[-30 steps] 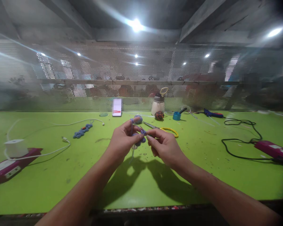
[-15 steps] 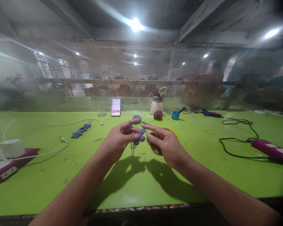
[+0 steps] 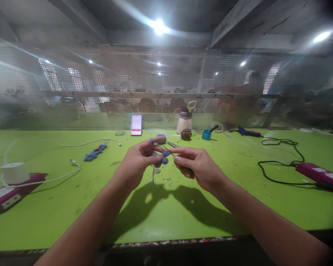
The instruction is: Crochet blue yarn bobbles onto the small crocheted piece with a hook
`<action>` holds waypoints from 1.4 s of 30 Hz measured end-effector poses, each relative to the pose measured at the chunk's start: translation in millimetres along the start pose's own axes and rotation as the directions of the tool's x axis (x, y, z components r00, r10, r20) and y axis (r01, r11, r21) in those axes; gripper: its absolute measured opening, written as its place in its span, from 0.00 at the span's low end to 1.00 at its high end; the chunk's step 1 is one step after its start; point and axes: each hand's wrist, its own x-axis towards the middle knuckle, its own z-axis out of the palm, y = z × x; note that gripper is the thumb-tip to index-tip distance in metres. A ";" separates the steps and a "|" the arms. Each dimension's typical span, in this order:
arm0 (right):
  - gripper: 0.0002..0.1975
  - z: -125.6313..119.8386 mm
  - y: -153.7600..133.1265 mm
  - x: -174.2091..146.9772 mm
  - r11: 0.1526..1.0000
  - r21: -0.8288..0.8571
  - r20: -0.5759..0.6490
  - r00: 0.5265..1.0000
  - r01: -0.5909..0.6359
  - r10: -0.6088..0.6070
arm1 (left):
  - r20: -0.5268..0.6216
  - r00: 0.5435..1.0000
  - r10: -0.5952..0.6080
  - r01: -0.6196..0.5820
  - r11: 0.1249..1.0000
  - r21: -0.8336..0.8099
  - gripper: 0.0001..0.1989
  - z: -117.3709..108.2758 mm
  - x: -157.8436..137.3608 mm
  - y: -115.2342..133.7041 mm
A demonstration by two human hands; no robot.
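My left hand (image 3: 140, 157) pinches a small piece of blue-purple crochet work (image 3: 165, 159) between thumb and fingers. A strand of yarn runs round its raised index finger, and a loose tail (image 3: 152, 175) hangs below. My right hand (image 3: 197, 162) is closed on a thin crochet hook (image 3: 168, 149), whose tip meets the work; the rest of the hook is mostly inside the fist. Just beyond my left fingertips lies a ball of the same blue yarn (image 3: 161, 139). A finished-looking blue crochet strip (image 3: 96, 153) with an orange spot rests to the left.
On the green table (image 3: 161, 221) stand a phone (image 3: 136, 125), a bottle (image 3: 184, 123), a dark multicoloured yarn ball (image 3: 186, 134) and a blue pot (image 3: 206, 135). A glue gun (image 3: 248, 132) lies at back right. Corded power strips (image 3: 320, 177) sit at both sides; a perforated screen (image 3: 161, 85) rises behind.
Both hands have shifted slightly; the crochet work has tilted and moved a little left and up. The yellow ring seen earlier behind my right hand is now hidden.
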 end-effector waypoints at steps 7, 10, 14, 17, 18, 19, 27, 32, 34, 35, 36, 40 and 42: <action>0.15 -2.5 -0.3 1.2 0.997 0.071 0.016 0.999 -0.039 0.038 | 0.022 0.999 -0.031 0.030 0.999 0.039 0.31 1.0 0.3 -1.1; 0.14 -3.4 0.4 1.7 0.993 0.099 0.025 0.998 -0.056 0.054 | 0.046 0.998 -0.037 0.035 0.999 0.032 0.34 0.7 -0.3 -1.5; 0.13 -3.6 -1.2 1.4 0.998 0.046 0.020 0.999 -0.043 0.042 | 0.077 0.997 -0.029 0.024 0.998 0.062 0.35 -0.1 -1.0 -0.7; 0.12 -4.1 -4.1 1.5 0.999 -0.052 0.027 1.000 -0.012 0.014 | 0.078 0.997 -0.006 -0.006 0.988 0.155 0.35 1.0 -2.2 0.5; 0.11 -4.3 -4.6 1.9 0.997 -0.081 0.034 0.999 -0.003 0.006 | 0.076 0.997 0.009 -0.025 0.979 0.204 0.35 2.0 -2.8 0.5; 0.11 -4.5 -4.7 2.4 0.995 -0.101 0.041 0.999 0.003 0.001 | 0.077 0.997 0.027 -0.046 0.964 0.261 0.34 3.2 -3.3 0.1; 0.10 3.2 7.7 6.5 0.993 0.100 -0.078 0.995 -0.057 0.065 | 0.251 0.838 0.485 -0.475 0.422 0.772 0.24 11.7 -4.7 -21.3; 0.12 9.5 8.8 2.4 0.974 0.227 -0.152 0.988 0.002 0.033 | 0.052 0.899 0.436 -0.381 0.715 0.586 0.19 17.5 -5.6 -24.8; 0.12 10.8 8.2 0.6 0.974 0.227 -0.165 0.986 0.016 0.023 | -0.058 0.972 0.229 -0.201 0.928 0.314 0.22 17.6 -4.4 -22.5; 0.12 11.1 8.1 -0.1 0.975 0.223 -0.168 0.986 0.024 0.014 | -0.080 0.986 0.144 -0.128 0.974 0.185 0.24 17.0 -3.4 -21.0; 0.11 11.4 8.1 -0.6 0.975 0.217 -0.169 0.986 0.036 0.002 | -0.091 0.992 0.084 -0.077 0.994 0.080 0.26 16.1 -2.4 -19.4; 0.13 10.8 9.7 -0.8 0.981 0.163 -0.157 0.984 0.105 -0.080 | -0.058 0.997 -0.053 0.044 0.989 -0.144 0.26 12.6 0.4 -12.6; 0.17 9.9 10.8 -0.8 0.984 0.118 -0.138 0.983 0.137 -0.121 | -0.037 0.995 -0.096 0.088 0.977 -0.192 0.23 11.6 0.5 -9.2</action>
